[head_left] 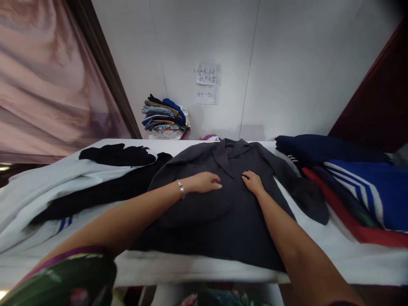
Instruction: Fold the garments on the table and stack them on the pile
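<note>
A dark grey suit jacket [197, 216] lies front up across the white-covered table [338, 265], its collar at the far edge. One sleeve stretches out to the right; the left sleeve is partly hidden by my arm. My left hand [205, 182], with a bracelet at the wrist, is over the jacket's left chest, fingers loosely bent and thumb apart, holding nothing. Bent fingers of my right hand [253, 182] are closed at the jacket's front, just right of the lapel, seemingly pinching the cloth; their tips are hard to make out.
Black and white garments [105, 182] spread over the table's left side. On the right lies a pile of navy, blue-striped and red clothes [360, 195]. A folded clothes stack [165, 117] stands behind the table, near paper notes [208, 85] on the wall.
</note>
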A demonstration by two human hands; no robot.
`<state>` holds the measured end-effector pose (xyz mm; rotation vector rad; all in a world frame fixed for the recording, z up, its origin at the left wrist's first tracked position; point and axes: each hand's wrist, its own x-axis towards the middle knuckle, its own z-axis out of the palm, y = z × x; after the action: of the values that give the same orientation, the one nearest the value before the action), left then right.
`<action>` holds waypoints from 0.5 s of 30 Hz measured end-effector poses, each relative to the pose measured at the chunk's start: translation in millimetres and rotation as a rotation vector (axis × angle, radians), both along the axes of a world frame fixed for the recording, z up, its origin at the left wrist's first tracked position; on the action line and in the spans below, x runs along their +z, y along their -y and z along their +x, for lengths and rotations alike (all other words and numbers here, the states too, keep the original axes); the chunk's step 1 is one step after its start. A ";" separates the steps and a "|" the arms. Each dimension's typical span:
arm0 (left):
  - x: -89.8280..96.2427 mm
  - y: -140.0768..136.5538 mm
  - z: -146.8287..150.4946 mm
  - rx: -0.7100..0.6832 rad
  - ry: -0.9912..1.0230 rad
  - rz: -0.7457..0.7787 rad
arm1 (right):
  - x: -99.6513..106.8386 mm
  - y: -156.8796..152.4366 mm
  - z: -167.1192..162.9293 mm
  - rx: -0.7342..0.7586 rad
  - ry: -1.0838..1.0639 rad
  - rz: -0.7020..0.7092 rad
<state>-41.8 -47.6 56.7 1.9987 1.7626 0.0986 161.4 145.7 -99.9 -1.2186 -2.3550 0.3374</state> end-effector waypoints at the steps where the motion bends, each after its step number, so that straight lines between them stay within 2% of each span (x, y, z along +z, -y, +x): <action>1: -5.0 13.5 -11.5 0.032 -0.054 -0.011 | -0.6 -0.6 -0.2 0.001 -0.003 0.000; 5: -32.3 60.0 -40.0 0.051 -0.252 -0.039 | -1.2 -0.9 -0.3 0.007 -0.005 0.004; 9: -50.7 75.5 -46.9 0.099 -0.416 0.080 | 0.2 1.3 0.4 0.009 0.009 0.008; 12: -50.3 70.8 -49.7 0.021 -0.478 0.152 | 1.5 2.9 0.9 0.009 0.023 0.012; 15: -35.6 62.6 -47.3 -0.061 -0.470 0.219 | 2.3 3.7 0.9 0.005 0.031 0.012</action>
<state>-89.0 -110.2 21.2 2.3784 2.0399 -0.2262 162.3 142.0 -97.6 -1.2212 -2.3834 0.3070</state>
